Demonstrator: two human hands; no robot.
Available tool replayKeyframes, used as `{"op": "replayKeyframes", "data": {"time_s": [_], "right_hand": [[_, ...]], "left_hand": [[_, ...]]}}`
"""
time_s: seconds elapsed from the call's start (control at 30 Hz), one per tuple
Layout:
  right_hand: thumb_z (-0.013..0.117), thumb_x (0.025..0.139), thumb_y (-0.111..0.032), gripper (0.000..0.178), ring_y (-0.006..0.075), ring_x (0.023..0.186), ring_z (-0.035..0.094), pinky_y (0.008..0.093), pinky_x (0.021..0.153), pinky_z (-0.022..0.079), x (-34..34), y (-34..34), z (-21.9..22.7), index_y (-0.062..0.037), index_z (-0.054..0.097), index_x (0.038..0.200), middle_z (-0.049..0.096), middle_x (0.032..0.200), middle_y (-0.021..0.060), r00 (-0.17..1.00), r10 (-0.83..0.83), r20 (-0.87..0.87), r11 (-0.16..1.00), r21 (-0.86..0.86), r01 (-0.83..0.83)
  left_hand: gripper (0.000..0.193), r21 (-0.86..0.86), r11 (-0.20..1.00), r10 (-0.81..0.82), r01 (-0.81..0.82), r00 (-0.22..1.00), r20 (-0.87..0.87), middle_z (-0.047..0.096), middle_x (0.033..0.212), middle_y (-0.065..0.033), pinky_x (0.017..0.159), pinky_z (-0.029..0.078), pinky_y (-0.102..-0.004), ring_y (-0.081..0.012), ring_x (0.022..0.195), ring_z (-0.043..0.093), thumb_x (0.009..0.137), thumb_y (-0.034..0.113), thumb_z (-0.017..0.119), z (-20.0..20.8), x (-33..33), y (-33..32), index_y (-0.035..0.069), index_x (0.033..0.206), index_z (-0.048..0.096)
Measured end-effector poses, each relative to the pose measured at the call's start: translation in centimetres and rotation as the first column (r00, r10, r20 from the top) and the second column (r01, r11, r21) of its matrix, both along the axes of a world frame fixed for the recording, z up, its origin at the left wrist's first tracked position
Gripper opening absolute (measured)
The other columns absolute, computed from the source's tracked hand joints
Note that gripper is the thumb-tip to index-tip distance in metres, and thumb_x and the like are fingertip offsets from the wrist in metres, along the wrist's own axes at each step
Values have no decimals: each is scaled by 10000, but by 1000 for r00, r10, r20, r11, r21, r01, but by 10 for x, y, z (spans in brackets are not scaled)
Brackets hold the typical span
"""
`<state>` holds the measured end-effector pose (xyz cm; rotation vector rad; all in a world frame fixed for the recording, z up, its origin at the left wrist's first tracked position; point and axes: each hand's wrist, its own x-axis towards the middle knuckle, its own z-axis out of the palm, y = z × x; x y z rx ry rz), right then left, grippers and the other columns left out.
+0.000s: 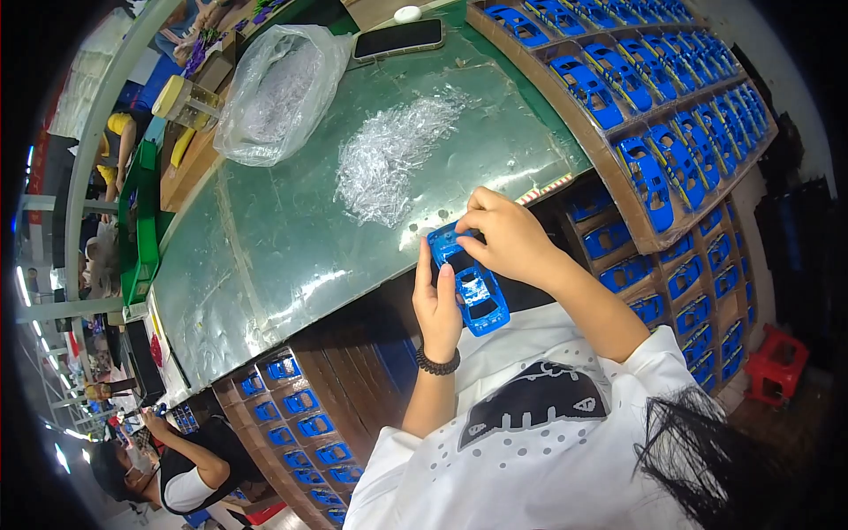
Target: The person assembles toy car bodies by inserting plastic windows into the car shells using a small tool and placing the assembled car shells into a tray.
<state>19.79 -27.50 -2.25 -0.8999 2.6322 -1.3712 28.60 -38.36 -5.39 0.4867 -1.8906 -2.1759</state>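
Note:
A blue toy car body shell (485,306) with open window gaps is tilted at the table's near edge, above my lap. My left hand (438,311) grips its left side, with thumb and fingers along the edge. Over the shell's far end, my right hand (511,237) is closed in a pinch; whatever lies between its fingertips is too small or hidden to make out. Beyond both hands, a loose pile of small clear plastic pieces (382,166) lies on the green tabletop (265,238).
An open clear bag (281,97) of similar pieces, a phone (397,40) and a yellow-lidded jar (187,104) stand farther back. Divided brown trays (565,110) of blue shells rise at right; more trays (291,415) sit below left. Another person (190,468) works at lower left.

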Motion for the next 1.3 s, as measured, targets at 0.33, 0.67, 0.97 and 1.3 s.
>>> {"op": "replayKeyframes", "data": {"time_s": [0.33, 0.67, 0.97, 1.3], "right_hand": [[594, 644, -43, 87, 246, 768, 479, 330, 631, 424, 2, -16, -4, -20, 513, 667, 430, 802, 96, 991, 31, -132, 992, 121, -14], [532, 704, -6, 85, 283, 706, 513, 344, 623, 423, -8, -13, -2, 6, 504, 783, 514, 733, 120, 966, -5, -260, 985, -168, -40], [557, 697, -22, 89, 271, 703, 533, 332, 625, 435, -1, -15, -12, 22, 559, 775, 551, 740, 132, 990, -63, -130, 982, -188, 37], [588, 652, -55, 76, 266, 781, 505, 326, 677, 428, -9, -17, -13, 0, 540, 629, 516, 796, 106, 969, -110, -223, 988, -133, 81]], "left_hand": [[457, -69, 998, -15, 16, 1000, 12, 503, 889, -4, 471, 346, -149, -14, 550, 397, 856, 127, 414, 0, 0, -5, 34, 1275, 258], [462, -51, 998, -29, 30, 1000, 12, 487, 786, 10, 466, 341, -146, -12, 535, 388, 860, 134, 415, -3, -2, -8, 41, 1280, 247], [463, -94, 995, -38, 39, 999, 15, 498, 820, -4, 465, 346, -147, -13, 536, 392, 860, 129, 415, 1, -5, -5, 34, 1279, 245], [477, -138, 990, -10, 12, 1000, 21, 509, 816, -18, 451, 341, -156, -23, 516, 389, 848, 104, 420, 5, -13, -5, 22, 1279, 233]]}}
